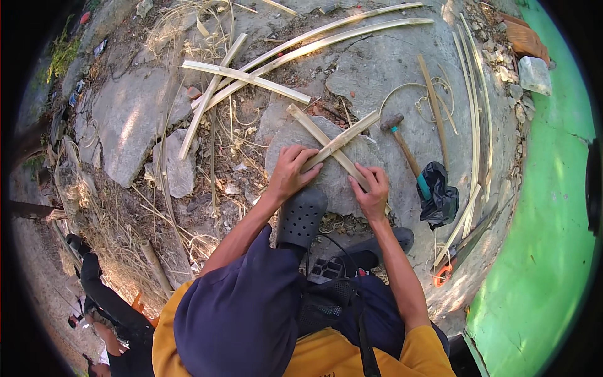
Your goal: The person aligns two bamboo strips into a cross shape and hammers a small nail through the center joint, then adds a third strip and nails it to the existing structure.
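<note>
Two short wooden strips lie crossed in an X on a flat grey stone slab [370,164] in front of me. My left hand [293,171] grips the near left end of the upper strip [355,131], fingers bent over it. With thumb and fingers, my right hand [373,191] holds the near right end of the lower strip [306,124]. Where the strips cross, one rests on the other. A hammer [405,147] with a wooden and teal handle lies to the right of the strips, its grip end by a crumpled black plastic bag [438,198].
Another crossed pair of strips [246,74] and long curved strips [326,45] lie ahead. Long thin strips [472,94] and an orange-handled saw [443,273] are on the right, beside a green surface [540,232]. A person [103,301] is at lower left. My dark clog [301,217] touches the slab's near side.
</note>
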`<state>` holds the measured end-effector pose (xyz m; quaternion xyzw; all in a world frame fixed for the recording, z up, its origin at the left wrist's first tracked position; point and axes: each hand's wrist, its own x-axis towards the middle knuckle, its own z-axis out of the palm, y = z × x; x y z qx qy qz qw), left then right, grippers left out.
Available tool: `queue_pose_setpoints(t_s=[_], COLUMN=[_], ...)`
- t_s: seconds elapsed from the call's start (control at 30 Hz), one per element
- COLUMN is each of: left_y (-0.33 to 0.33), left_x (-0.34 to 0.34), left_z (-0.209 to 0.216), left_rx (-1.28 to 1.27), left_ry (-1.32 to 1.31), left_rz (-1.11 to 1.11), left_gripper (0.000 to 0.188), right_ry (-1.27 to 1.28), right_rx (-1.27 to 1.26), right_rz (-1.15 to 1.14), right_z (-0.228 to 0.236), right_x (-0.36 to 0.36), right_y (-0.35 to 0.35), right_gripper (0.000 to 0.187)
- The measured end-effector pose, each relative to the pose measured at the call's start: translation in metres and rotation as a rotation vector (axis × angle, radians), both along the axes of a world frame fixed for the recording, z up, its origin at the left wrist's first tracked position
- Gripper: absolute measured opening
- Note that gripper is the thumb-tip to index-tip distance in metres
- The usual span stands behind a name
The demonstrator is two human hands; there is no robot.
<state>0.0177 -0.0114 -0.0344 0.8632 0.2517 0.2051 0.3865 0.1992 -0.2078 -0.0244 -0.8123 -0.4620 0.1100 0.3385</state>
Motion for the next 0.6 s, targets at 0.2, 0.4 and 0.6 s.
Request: queue_pose_setpoints(t_s=[0.2,0.4,0.6], left_y=[0.0015,-0.0008,0.0025], left_x=[-0.0028,-0.0003,-0.0065], left_z=[-0.0012,0.0016,0.0062], left_rx=[0.003,-0.008,-0.024], left_ry=[0.004,-0.009,0.006], left_rz=[-0.014,-0.005,-0.004], left_gripper=[0.042,0.042,0.048], right_ry=[-0.007,0.007,0.02], right_rx=[0.002,-0.017,-0.019], right_rz=[0.001,0.004,0.011], right_z=[-0.0005,0.0,0.0018], right_x=[-0.0004,0.0012,-0.0022], right_y=[0.0007,-0.0025,0.0013], right_gripper=[0.044,0.044,0.044])
